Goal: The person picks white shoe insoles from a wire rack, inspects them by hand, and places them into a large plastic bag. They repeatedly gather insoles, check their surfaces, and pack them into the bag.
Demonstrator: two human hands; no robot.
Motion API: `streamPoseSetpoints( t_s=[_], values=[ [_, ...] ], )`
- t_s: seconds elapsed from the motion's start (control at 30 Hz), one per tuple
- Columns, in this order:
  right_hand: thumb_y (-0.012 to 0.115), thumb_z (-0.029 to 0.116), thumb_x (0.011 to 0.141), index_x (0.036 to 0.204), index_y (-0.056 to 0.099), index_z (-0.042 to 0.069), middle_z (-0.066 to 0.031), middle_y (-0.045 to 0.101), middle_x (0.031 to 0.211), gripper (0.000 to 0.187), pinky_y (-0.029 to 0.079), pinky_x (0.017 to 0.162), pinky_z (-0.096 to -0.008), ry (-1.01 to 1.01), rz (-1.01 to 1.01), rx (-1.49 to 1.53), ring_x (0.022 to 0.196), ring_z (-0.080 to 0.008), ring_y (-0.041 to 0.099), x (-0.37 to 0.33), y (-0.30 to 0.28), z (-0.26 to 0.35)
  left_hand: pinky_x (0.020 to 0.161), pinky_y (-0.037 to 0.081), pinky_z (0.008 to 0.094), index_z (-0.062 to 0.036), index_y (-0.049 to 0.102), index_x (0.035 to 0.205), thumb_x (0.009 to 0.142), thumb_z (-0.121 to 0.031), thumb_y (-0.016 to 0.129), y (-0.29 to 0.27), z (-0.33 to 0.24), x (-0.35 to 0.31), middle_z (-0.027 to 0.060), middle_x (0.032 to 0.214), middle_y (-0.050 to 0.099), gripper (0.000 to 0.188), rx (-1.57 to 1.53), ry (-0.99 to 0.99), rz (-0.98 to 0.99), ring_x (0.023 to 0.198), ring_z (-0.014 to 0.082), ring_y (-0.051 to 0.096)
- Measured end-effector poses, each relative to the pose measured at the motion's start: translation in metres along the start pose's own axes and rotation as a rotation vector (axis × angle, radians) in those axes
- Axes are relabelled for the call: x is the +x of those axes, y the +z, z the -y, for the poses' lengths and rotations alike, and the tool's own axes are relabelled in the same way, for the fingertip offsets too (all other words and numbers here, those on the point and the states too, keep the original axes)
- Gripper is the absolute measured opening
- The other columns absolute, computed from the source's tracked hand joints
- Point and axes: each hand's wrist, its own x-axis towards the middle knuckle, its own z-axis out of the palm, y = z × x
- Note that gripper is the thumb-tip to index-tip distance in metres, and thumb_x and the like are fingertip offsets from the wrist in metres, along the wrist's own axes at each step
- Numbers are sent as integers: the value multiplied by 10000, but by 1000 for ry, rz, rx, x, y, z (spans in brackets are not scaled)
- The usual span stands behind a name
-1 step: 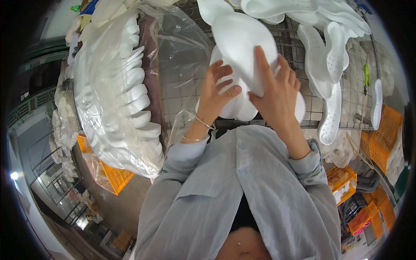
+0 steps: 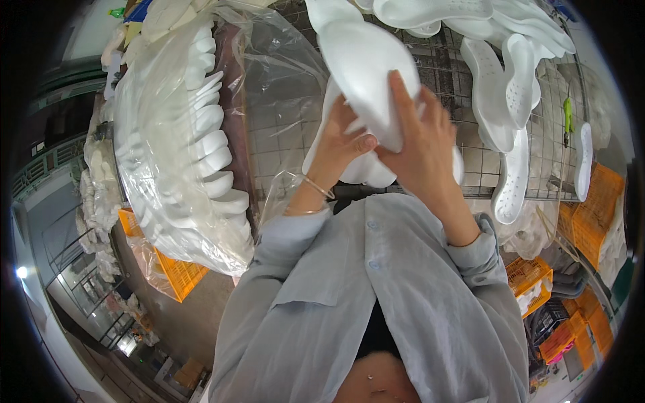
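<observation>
Working over a wire mesh counter (image 2: pixel 440 60) across the upper middle and upper right of the frame; perhaps risking a caught edge in the open grid through lowering too steeply. Standing beside a bagged pile (image 2: pixel 158 141) at the left of the frame; possibly spilling some of it through an outward bump of the left arm. Reaching near a clear plastic sheet (image 2: pixel 279 60), left of the upper centre. Holding a white sole (image 2: pixel 366 64) tilted at the upper centre, over further soles (image 2: pixel 376 176); possibly scattering those through a sideways brush. Gripping near its lower end with the right hand (image 2: pixel 420 138), laying the index finger along the face; perhaps dropping it through a loose pinch on a smooth-looking surface. Curling the left hand (image 2: pixel 342 134) by the lower left edge; being unable to tell holding from mere touching, with fingers partly hidden. Wearing a thin bracelet (image 2: pixel 318 189) on the left wrist; possibly snagging the plastic.
</observation>
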Motion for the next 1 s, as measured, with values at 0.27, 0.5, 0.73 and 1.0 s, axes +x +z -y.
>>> streamPoseSetpoints(
  t_s=[0.27,0.5,0.73,1.0],
  values=[
    [689,125,780,1096,642,17,-220,556,1204,338,477,870,-371,-273,112,610,1058,-342,582,5,-42,7,831,529,435,-32,400,1340,818,-805,264,0,-12,3,177,1182,546,942,-911,-239,-9,1030,298,588],
    [672,-40,770,934,663,14,-60,635,861,173,475,563,-217,-351,-113,571,652,-113,603,19,-17,7,821,515,371,-20,446,1290,877,-727,309,17,-15,-9,146,1127,569,830,-1083,-242,-61,1006,239,589],
    [691,19,729,826,596,58,-39,596,763,141,489,515,-289,-527,-221,378,601,-188,603,24,-22,19,895,492,351,-5,440,1295,919,-657,332,14,-20,-19,148,1174,553,761,-1059,-257,2,1059,235,575],
    [699,43,715,811,589,65,-42,587,749,148,496,525,-295,-471,-102,294,608,-197,610,17,-32,17,882,503,325,4,420,1313,946,-612,315,19,-37,-26,149,1195,543,725,-685,-339,-14,1086,218,571]
  ],
)
